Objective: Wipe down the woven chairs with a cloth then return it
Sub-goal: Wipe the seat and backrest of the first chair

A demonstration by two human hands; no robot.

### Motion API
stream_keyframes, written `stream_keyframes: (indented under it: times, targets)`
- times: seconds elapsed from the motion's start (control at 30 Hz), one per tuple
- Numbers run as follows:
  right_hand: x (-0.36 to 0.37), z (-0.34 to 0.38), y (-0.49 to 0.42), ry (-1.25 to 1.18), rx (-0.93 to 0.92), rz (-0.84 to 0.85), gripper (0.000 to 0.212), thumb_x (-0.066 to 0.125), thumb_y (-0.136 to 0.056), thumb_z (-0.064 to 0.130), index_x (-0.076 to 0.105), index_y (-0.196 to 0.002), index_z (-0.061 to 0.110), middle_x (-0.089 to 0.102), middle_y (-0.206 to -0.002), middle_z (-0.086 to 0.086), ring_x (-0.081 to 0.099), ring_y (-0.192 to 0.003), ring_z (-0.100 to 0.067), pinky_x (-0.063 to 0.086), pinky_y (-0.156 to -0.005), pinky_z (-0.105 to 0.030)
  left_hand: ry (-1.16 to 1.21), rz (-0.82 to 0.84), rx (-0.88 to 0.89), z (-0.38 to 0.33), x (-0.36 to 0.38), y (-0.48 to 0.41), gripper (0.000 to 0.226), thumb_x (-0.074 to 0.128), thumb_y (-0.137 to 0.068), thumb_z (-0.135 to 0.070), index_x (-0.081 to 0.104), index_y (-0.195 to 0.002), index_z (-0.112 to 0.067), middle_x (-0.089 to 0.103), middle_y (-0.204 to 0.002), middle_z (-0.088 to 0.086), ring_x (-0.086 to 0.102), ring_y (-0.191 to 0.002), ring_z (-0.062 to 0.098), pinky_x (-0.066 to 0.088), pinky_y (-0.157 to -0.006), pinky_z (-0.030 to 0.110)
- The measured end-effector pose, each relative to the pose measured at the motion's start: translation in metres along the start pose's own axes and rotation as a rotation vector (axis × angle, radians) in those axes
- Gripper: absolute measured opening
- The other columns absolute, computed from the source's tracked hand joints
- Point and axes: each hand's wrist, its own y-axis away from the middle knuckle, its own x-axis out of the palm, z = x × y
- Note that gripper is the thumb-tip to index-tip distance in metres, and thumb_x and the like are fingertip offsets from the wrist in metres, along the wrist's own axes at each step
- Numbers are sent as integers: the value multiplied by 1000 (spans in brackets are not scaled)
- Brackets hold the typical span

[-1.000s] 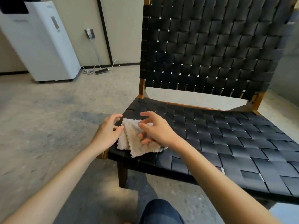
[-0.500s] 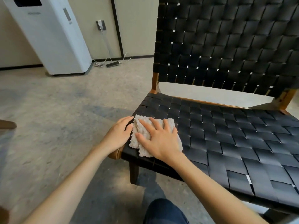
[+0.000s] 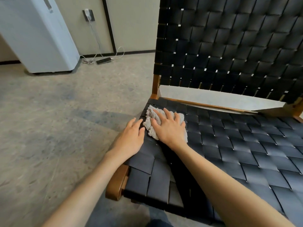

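One crumpled, nubbly beige cloth (image 3: pixel 151 113) is pressed onto the chair seat (image 3: pixel 246 145) near its rear left corner | seat and backrest (image 3: pixel 229 46) are woven from flat black straps, framed in rounded brown wood (image 3: pixel 116 182) | right hand (image 3: pixel 168 129) is laid flat on the cloth, fingers straight, nothing gripped | left hand (image 3: pixel 131 139) is rested on the seat edge beside the cloth, fingers straight

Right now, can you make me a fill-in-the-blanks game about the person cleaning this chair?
1. The right hand presses flat on a fluffy ____.
2. The woven chair is mostly ____ in colour.
3. The left hand rests on the chair and holds ____.

Missing words: cloth, black, nothing.
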Motion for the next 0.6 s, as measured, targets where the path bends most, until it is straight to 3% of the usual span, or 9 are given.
stream_keyframes:
  times: [0.3, 0.6]
  targets:
    - [13, -12, -102, -19, 52, -29, 48, 24, -96, 57, 25, -144, 50, 21, -158, 5, 9, -145, -29, 5, -113, -57, 60, 41, -54, -4, 9, -62, 55, 32, -102, -32, 16, -151, -15, 20, -157, 3, 21, -142, 17, 19, -110, 28]
    - [12, -7, -159, 9, 8, -47, 47, 32, -93, 58, 39, -138, 49, 39, -141, -4, 27, -133, -29, 21, -107, -53, 96, -49, -105, -8, 10, -68, 54, 41, -99, -32, 28, -148, -16, 36, -150, 2, 35, -135, 17, 22, -103, 20]
